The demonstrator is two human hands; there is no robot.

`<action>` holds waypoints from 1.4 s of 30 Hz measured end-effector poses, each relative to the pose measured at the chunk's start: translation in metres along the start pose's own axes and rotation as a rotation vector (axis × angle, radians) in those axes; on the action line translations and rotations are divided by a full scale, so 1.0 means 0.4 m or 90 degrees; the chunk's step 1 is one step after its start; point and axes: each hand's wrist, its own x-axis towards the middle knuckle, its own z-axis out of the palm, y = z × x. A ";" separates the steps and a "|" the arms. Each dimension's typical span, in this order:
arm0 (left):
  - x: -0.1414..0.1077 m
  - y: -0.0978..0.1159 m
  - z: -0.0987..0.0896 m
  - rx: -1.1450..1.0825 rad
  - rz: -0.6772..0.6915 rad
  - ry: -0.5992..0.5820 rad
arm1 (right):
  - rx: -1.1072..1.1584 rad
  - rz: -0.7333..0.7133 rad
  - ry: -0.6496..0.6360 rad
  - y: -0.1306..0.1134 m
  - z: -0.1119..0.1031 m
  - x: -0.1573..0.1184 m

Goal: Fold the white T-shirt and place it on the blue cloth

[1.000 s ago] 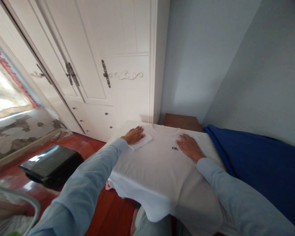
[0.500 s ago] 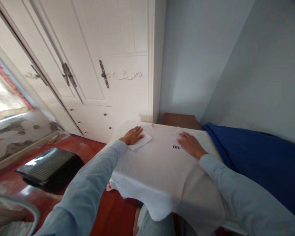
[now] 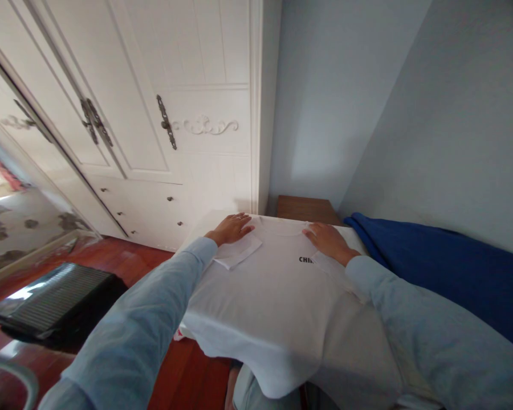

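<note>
A white T-shirt (image 3: 265,296) with small black lettering on its chest lies spread on a white-covered surface, its lower part hanging over the near edge. Both sleeves are folded inward over the front. My left hand (image 3: 233,229) rests at the shirt's left shoulder, above the folded sleeve, fingers extended. At the right shoulder, beside the neckline, my right hand (image 3: 328,239) lies on the fabric with its fingers loosely spread. Neither hand visibly grips the cloth.
A white wardrobe (image 3: 209,176) stands behind on the left. A wooden box-like piece (image 3: 308,207) is beyond the far edge. Blue cloth (image 3: 444,262) lies on the right. A black ribbed case (image 3: 60,302) sits on the red floor at left.
Both hands have moved up toward the shirt's shoulders. The right sleeve now shows folded inward next to the lettering. The view has shifted slightly to the right.
</note>
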 end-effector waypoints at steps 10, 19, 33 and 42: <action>0.012 -0.050 0.069 -0.036 -0.009 -0.041 | 0.033 0.020 -0.090 0.073 0.048 0.013; -0.002 -0.011 0.025 -0.040 0.005 -0.021 | 0.042 -0.018 -0.068 0.108 0.077 0.033; -0.391 0.145 -0.028 -0.122 0.038 0.015 | 0.127 -0.297 -0.018 -0.067 -0.032 -0.281; -0.460 0.129 0.025 -0.019 0.125 -0.035 | 0.139 -0.337 -0.108 0.022 -0.014 -0.525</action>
